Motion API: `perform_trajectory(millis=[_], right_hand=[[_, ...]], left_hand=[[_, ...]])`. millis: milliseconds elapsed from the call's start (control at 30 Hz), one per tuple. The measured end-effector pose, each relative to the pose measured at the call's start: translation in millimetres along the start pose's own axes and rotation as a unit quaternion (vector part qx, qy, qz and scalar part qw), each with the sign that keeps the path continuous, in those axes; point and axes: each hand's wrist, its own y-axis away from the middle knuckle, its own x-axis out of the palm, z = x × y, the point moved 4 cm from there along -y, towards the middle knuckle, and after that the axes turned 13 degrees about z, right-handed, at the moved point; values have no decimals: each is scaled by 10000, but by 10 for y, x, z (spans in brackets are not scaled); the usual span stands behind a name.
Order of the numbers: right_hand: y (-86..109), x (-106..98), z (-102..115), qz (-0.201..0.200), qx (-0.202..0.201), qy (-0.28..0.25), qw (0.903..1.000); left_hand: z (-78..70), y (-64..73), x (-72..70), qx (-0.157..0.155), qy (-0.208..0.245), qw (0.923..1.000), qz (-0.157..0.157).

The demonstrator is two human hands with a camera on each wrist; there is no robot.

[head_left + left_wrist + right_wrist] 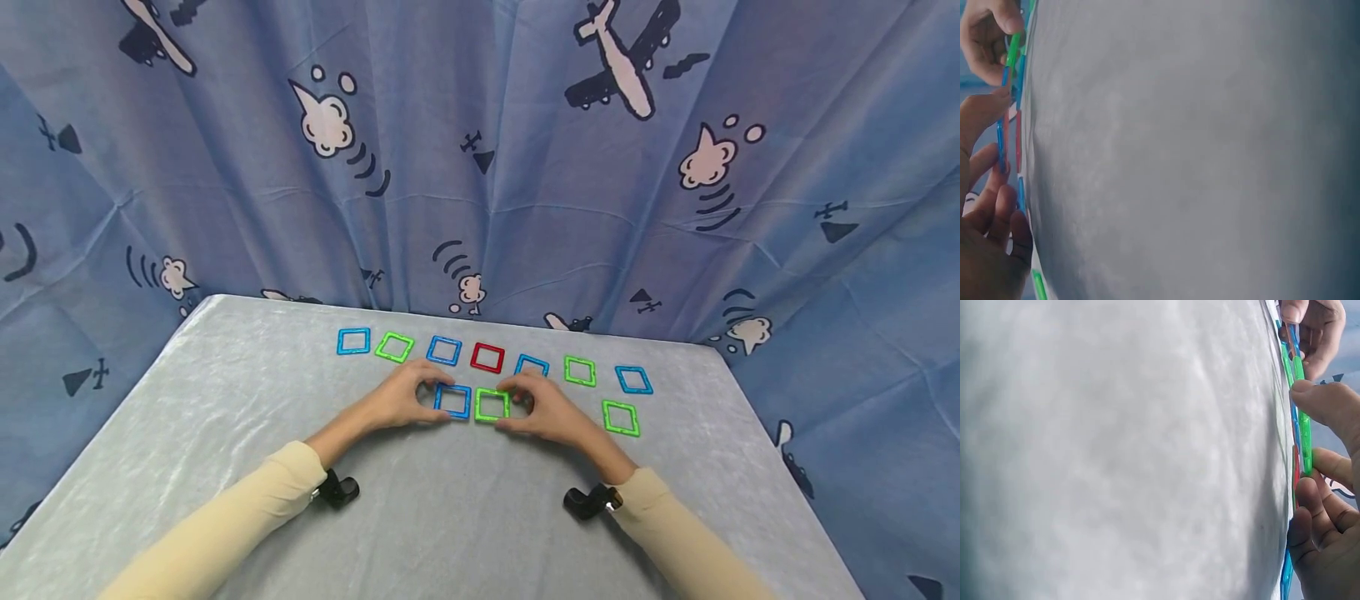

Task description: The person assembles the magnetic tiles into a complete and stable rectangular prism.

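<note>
In the head view, my left hand (401, 397) pinches a blue square frame tile (468, 403) between thumb and fingers at its left side. Opposite it, my right hand (550, 407) grips a green square frame tile (477, 405) by its right side. The two tiles stand side by side, their facing edges close together; a thin gap seems to part them from above. Both wrist views show the blue tile (1000, 140) and the green tile (1305, 434) edge-on, seemingly raised off the cloth, with the thumbs on the near edges.
Behind the hands runs a row of blue, green and red frames, among them a red square (488, 369) and a blue frame (533, 359) partly covered by my right hand. Another green square (620, 432) lies to the right. A blue patterned curtain (480, 167) hangs behind the grey-white tabletop (450, 517).
</note>
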Motion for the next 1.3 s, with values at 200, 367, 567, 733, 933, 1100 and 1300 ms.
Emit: perform_trajectory(millis=[200,367,567,733,933,1100,1300], right_hand=[[-35,31,15,-7,-189,-23,9998],[-34,40,27,-24,-215,-10,9998],[-24,43,33,-47,-212,39,9998],[-19,41,33,-39,-186,26,9998],[-21,49,32,21,-146,-6,9999],[-23,55,22,64,-48,-36,10000],[-26,62,17,71,-94,-18,9999]], left_hand=[[-12,-8,16,-101,-30,9999,8],[-12,-5,27,-179,-31,9998,38],[-12,-3,32,-191,-62,9998,74],[-5,-9,33,-177,-82,9997,130],[1,-14,42,-228,-147,9994,210],[2,-13,40,-210,-182,9994,182],[5,3,23,-92,-94,9998,140]])
